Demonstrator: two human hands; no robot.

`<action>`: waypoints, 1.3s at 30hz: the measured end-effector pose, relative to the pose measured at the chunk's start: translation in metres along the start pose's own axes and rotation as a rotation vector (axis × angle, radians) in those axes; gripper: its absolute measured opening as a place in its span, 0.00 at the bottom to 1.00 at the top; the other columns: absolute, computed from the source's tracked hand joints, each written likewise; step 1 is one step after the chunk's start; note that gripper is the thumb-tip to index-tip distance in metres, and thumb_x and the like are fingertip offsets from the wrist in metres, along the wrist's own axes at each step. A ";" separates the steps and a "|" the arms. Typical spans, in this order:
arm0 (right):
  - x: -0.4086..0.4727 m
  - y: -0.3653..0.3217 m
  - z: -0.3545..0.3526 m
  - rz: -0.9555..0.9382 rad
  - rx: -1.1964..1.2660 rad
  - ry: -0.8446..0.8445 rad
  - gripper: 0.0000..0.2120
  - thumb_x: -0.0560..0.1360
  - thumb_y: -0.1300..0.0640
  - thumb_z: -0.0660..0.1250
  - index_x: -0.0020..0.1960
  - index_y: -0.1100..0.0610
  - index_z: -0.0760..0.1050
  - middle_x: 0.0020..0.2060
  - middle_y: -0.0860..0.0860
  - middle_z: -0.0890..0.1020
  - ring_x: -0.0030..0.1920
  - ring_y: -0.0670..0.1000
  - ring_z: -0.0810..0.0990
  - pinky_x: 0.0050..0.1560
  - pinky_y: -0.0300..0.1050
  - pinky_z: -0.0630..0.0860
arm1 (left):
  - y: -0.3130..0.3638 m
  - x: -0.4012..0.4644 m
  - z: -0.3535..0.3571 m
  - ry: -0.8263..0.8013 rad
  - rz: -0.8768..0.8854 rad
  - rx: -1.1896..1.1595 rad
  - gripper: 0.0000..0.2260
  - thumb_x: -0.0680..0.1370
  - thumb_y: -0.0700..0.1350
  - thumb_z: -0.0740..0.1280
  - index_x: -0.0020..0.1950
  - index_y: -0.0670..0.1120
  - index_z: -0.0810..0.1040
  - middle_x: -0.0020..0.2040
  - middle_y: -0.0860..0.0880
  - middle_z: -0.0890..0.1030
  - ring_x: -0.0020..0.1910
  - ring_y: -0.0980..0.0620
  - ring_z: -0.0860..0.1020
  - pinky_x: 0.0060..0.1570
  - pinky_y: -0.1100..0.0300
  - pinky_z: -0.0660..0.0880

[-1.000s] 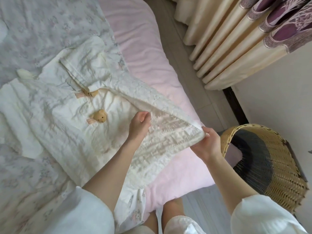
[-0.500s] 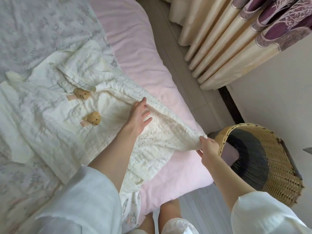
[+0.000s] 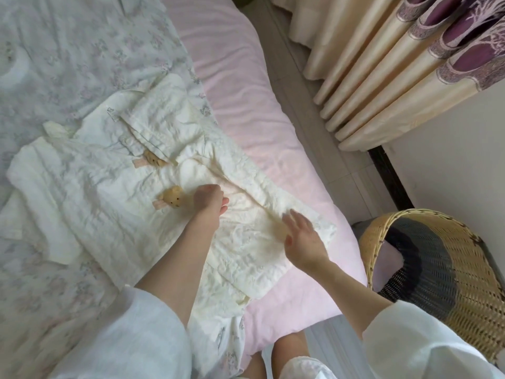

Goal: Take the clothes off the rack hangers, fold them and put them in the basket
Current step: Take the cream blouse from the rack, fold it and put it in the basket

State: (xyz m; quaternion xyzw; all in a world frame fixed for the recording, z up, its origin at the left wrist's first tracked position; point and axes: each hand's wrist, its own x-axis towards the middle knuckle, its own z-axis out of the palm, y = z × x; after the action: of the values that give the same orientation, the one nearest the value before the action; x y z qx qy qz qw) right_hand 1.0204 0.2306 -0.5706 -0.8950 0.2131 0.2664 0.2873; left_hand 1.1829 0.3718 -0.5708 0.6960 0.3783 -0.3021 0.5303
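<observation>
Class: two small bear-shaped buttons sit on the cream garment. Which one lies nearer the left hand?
The lower bear button, fully visible just beside the left hand. The upper bear button lies farther up the garment, partly tucked under a folded flap.

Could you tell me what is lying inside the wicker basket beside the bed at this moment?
Inside the wicker basket, only a patch of pale pinkish fabric shows near the rim; the dark woven wall hides the rest of the interior.

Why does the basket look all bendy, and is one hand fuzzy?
Head view: the wide lens curves things near the edges, so the basket bulges; the right hand is a little smeared by motion blur, the left hand sharper; soft, even daylight, faint shadows only on the cream garment.
</observation>
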 end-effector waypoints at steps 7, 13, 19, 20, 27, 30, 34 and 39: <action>0.026 -0.088 -0.004 0.007 -0.095 0.113 0.32 0.77 0.60 0.54 0.77 0.56 0.44 0.76 0.56 0.48 0.76 0.55 0.47 0.75 0.51 0.46 | 0.009 0.002 -0.074 0.140 0.294 0.025 0.07 0.76 0.38 0.58 0.48 0.46 0.74 0.51 0.44 0.78 0.43 0.48 0.79 0.42 0.56 0.77; 0.054 -0.184 0.007 -0.250 -0.123 0.065 0.28 0.78 0.58 0.54 0.76 0.55 0.49 0.76 0.54 0.50 0.76 0.54 0.47 0.76 0.49 0.46 | 0.013 0.015 -0.174 0.568 0.331 -0.027 0.09 0.77 0.37 0.59 0.54 0.42 0.76 0.56 0.44 0.77 0.55 0.45 0.76 0.52 0.60 0.72; 0.077 -0.271 0.047 -0.497 -0.187 -0.018 0.28 0.78 0.59 0.54 0.76 0.54 0.50 0.76 0.53 0.52 0.76 0.53 0.48 0.76 0.49 0.47 | -0.011 0.047 -0.269 0.766 -0.212 0.004 0.31 0.76 0.54 0.64 0.71 0.38 0.61 0.69 0.39 0.65 0.66 0.40 0.66 0.65 0.48 0.64; 0.078 -0.283 0.055 -0.536 -0.195 -0.042 0.28 0.78 0.59 0.54 0.76 0.54 0.50 0.76 0.52 0.52 0.76 0.52 0.48 0.76 0.49 0.47 | -0.017 0.055 -0.282 0.730 -0.272 -0.035 0.34 0.75 0.58 0.65 0.71 0.38 0.61 0.68 0.39 0.66 0.65 0.40 0.67 0.64 0.48 0.65; 0.086 -0.331 0.096 -0.701 -0.256 -0.127 0.28 0.77 0.61 0.54 0.76 0.52 0.53 0.76 0.51 0.53 0.76 0.51 0.46 0.76 0.48 0.42 | -0.021 0.089 -0.326 0.441 0.049 -0.460 0.14 0.76 0.54 0.66 0.37 0.44 0.74 0.34 0.49 0.74 0.32 0.52 0.71 0.32 0.60 0.67; 0.089 -0.333 0.105 -0.675 -0.334 -0.208 0.26 0.78 0.59 0.53 0.75 0.51 0.53 0.77 0.52 0.49 0.76 0.52 0.42 0.74 0.51 0.41 | -0.007 0.098 -0.328 0.456 0.138 -0.353 0.11 0.77 0.51 0.65 0.46 0.43 0.76 0.41 0.47 0.77 0.40 0.50 0.74 0.39 0.58 0.71; 0.091 -0.340 0.111 -0.617 -0.469 -0.211 0.25 0.79 0.58 0.52 0.75 0.51 0.53 0.77 0.52 0.46 0.76 0.53 0.39 0.73 0.55 0.37 | -0.003 0.099 -0.344 0.432 0.232 -0.447 0.09 0.79 0.44 0.60 0.40 0.45 0.75 0.39 0.47 0.78 0.38 0.50 0.77 0.38 0.58 0.73; 0.081 -0.358 0.122 -0.668 -0.388 -0.040 0.24 0.76 0.61 0.55 0.72 0.57 0.60 0.75 0.53 0.56 0.76 0.52 0.48 0.75 0.56 0.39 | -0.002 0.103 -0.380 0.373 0.144 -0.581 0.08 0.78 0.47 0.64 0.42 0.44 0.72 0.36 0.49 0.74 0.33 0.54 0.72 0.32 0.64 0.71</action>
State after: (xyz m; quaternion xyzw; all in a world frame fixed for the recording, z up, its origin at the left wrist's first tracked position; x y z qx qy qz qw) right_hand 1.2304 0.5548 -0.5600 -0.9475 -0.1500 0.2110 0.1877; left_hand 1.2431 0.7603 -0.5593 0.5841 0.4886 -0.0114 0.6481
